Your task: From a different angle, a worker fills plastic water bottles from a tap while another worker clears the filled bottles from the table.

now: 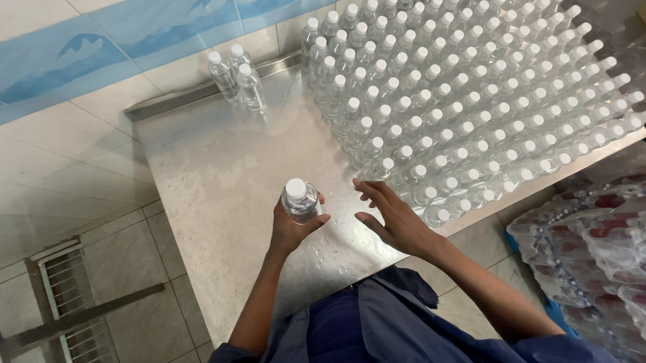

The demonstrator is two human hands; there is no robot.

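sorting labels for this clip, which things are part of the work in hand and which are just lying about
In hand: left hand gripping a clear bottle; right hand open beside the packed bottle block; steel table.

Lying about: three bottles apart; wrapped bottle packs; metal rack.

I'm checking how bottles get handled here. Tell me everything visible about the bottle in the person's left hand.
The bottle is small, clear plastic with a white screw cap, seen from above and upright. The left hand grips its body over the wet steel table. The right hand is open beside it, not touching.
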